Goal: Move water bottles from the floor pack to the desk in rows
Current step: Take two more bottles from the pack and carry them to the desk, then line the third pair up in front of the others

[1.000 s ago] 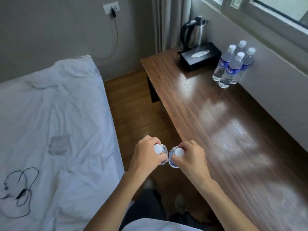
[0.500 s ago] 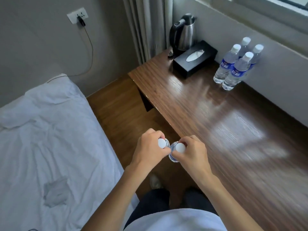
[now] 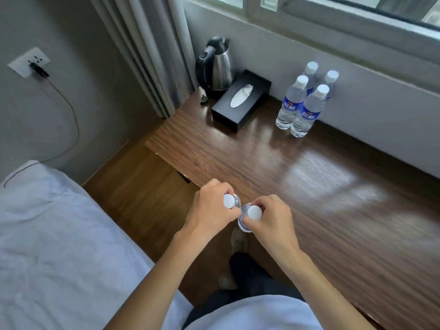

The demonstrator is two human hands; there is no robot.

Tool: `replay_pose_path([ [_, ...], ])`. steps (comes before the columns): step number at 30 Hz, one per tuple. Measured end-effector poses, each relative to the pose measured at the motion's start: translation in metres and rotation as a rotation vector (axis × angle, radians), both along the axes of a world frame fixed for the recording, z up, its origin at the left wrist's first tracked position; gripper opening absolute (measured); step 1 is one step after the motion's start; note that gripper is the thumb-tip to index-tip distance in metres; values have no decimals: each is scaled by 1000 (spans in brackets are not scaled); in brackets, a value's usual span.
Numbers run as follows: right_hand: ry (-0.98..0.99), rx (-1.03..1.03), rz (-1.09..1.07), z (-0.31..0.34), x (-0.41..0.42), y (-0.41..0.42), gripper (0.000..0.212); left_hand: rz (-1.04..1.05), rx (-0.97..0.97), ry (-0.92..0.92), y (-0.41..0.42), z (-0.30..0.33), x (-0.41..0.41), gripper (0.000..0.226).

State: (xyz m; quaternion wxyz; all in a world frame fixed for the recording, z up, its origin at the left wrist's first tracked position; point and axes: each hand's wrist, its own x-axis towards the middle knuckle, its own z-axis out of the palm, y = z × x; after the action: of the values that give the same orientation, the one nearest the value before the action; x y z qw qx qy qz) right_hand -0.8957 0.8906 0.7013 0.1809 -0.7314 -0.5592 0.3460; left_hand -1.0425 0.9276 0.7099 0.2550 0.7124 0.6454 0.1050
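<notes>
Left hand [image 3: 209,208] is gripping one water bottle by its neck, fingers wrapped just under the white cap [image 3: 229,200]; the bottle is hanging below the hand, mostly hidden. Right hand [image 3: 271,217] is gripping a second bottle [image 3: 243,221] the same way, with its cap [image 3: 254,212] facing the camera. Neck grips are probably chosen so each hand is carrying one bottle upright and can set it down on its base without regripping.

Both bottles are sitting close together at lower centre of the frame, almost touching, over the near edge of the table [image 3: 333,186] and the strip of wooden floor [image 3: 133,186] beside it. Neither is resting on anything yet.

Four bottles [image 3: 307,101] are standing upright at upper right of the frame, packed two by two against the wall under the window, just right of the black tissue box [image 3: 240,101] and kettle [image 3: 217,65]. Judgement: that block is setting the row pattern, and the carried pair is likely going beside it, where bare table is available. The floor pack is not in view. A bed [image 3: 59,234] is filling the lower left.
</notes>
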Motion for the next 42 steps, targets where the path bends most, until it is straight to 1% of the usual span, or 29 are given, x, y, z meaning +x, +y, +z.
replay_pose_path([
  [4,9,-41,-80,-9,3,31,21,-65,-15,-4,38,-7,5,25],
  [8,22,-69,-170,-10,4,54,28,-152,-34,18,72,-11,14,26],
  [14,18,-66,-294,-9,14,75,21,-288,-50,17,114,-20,29,26],
  [20,19,-48,-438,-15,12,84,19,-419,-92,-12,140,-28,34,26],
  [25,-21,-29,-516,-26,-1,83,21,-502,-113,-68,154,-31,28,26],
  [29,-61,20,-566,-32,-11,75,26,-549,-85,-165,153,-38,21,27],
  [32,-108,71,-588,-36,-17,70,26,-593,-7,-166,151,-47,16,26],
  [35,-190,132,-590,-41,-22,67,30,-619,25,-204,150,-58,11,35],
  [38,-179,180,-609,-48,-25,61,37,-628,1,-281,149,-73,3,51],
  [40,-116,219,-622,-54,-25,56,49,-616,-56,-363,149,-86,-3,70],
  [42,-14,223,-657,-64,-24,50,70,-575,-170,-412,149,-102,-8,89],
])
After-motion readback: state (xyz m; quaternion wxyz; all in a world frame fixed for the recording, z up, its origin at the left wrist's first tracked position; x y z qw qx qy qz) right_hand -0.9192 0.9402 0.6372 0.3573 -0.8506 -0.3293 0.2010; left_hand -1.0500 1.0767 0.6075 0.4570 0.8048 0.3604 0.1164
